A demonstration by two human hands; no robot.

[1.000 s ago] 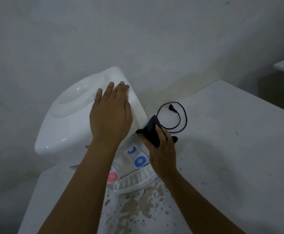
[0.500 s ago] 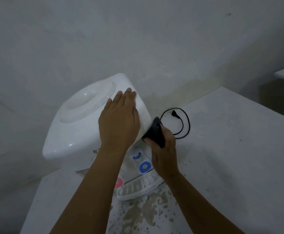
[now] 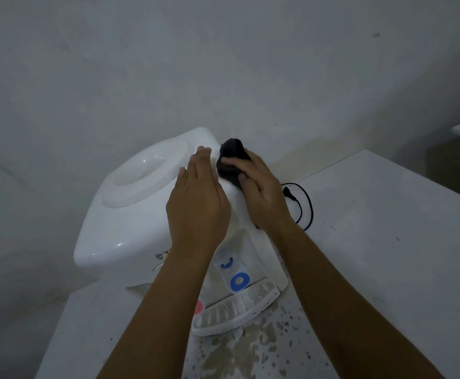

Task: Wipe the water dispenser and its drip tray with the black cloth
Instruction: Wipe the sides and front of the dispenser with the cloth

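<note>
1. The water dispenser [image 3: 130,228] stands at the back left of the worktop [image 3: 387,242], close to the wall, its white top with the round bottle well tilted toward the camera.

2. The left hand [image 3: 196,206] lies flat on the dispenser's top, just right of the well, fingers straight and together, palm down. It grips nothing; it looks to be steadying the unit.

3. The black cloth [image 3: 230,160] is bunched into a wad at the top's far right corner, pressed against the white casing. It sits touching the left hand's fingertips on their right side.

4. The right hand [image 3: 261,192] is curled around the cloth, thumb and fingers closed over the wad, holding it down on the casing. This is the wiping hand, and it is the nearer of the 2 to every unwiped face on the right side and front.

5. The drip tray [image 3: 237,313] juts from the dispenser's base toward the worktop's near edge, its long axis running left to right with the right end slightly farther back. It lies below and nearer the camera than the cloth hand, well apart from it, with the blue tap [image 3: 239,280] between them.

6. By my reckoning, the top is being wiped and the tray is not yet done; reaching it means drawing the cloth down the front face toward the near edge.

7. A black power cord [image 3: 302,203] loops on the worktop just right of the right wrist, and speckled stains [image 3: 250,351] mark the worktop in front of the tray.
</note>
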